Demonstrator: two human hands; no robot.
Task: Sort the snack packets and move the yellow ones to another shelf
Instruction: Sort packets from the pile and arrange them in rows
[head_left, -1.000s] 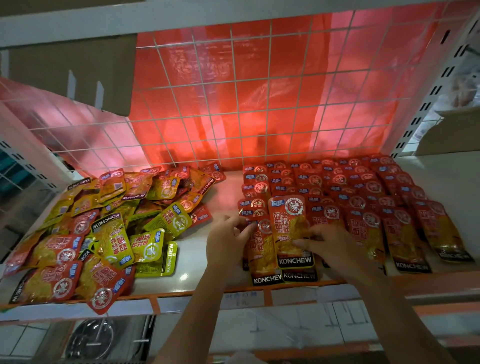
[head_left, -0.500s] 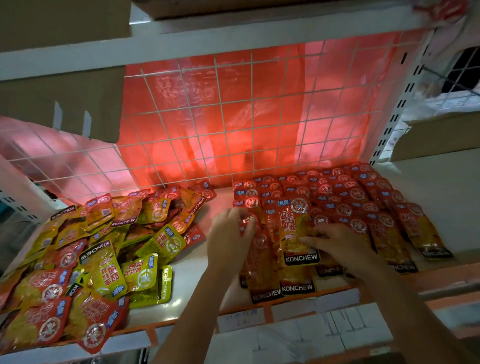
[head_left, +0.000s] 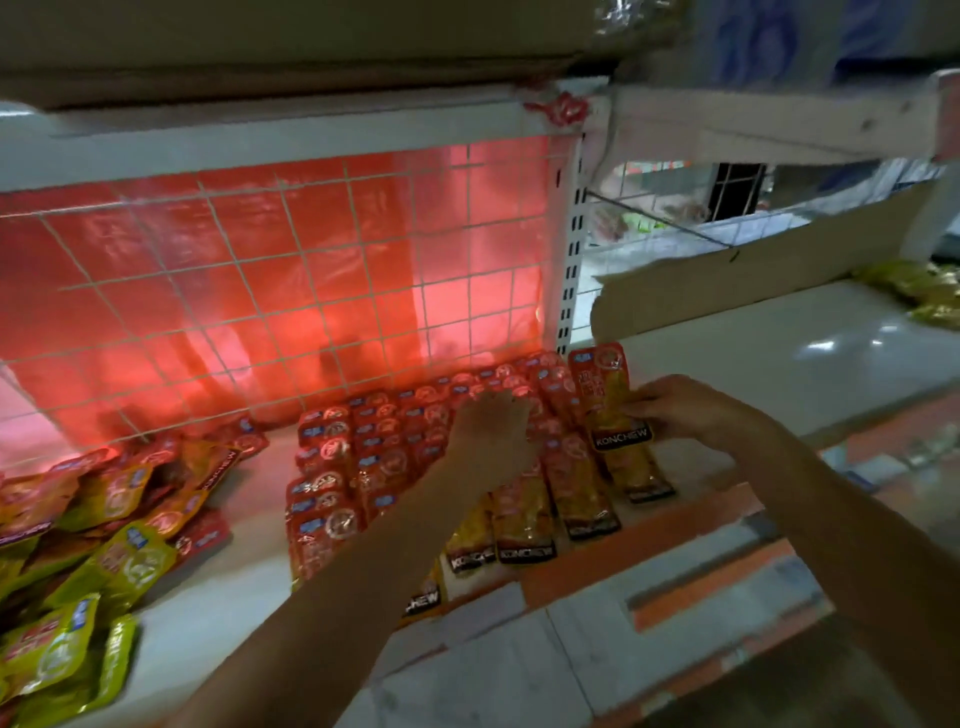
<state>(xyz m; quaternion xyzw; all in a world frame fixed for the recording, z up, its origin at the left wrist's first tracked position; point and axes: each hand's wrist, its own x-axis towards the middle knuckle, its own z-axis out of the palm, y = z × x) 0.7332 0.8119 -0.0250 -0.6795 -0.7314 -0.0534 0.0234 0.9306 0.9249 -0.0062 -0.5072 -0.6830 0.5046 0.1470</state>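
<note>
Red Konchew packets (head_left: 363, 467) lie in neat overlapping rows on the white shelf (head_left: 249, 566). My left hand (head_left: 493, 431) rests on top of these rows, its fingers pointing away from me. At the right end of the rows, my right hand (head_left: 691, 415) pinches one red packet (head_left: 602, 395) by its lower edge and holds it upright, just above the others. A loose mixed pile of yellow-green and red packets (head_left: 124, 561) covers the left part of the shelf. More yellow packets (head_left: 914, 293) lie on the neighbouring shelf at far right.
A white wire grid with red plastic film (head_left: 270, 291) closes the back. A perforated upright post (head_left: 571, 260) separates this bay from the right shelf (head_left: 779, 358), where a cardboard sheet (head_left: 727, 291) leans. Another shelf board (head_left: 291, 140) hangs overhead.
The view has swung to the right. My right hand has lifted a red packet and carried it to the right end of the rows. My left hand has slid farther back over the rows.
</note>
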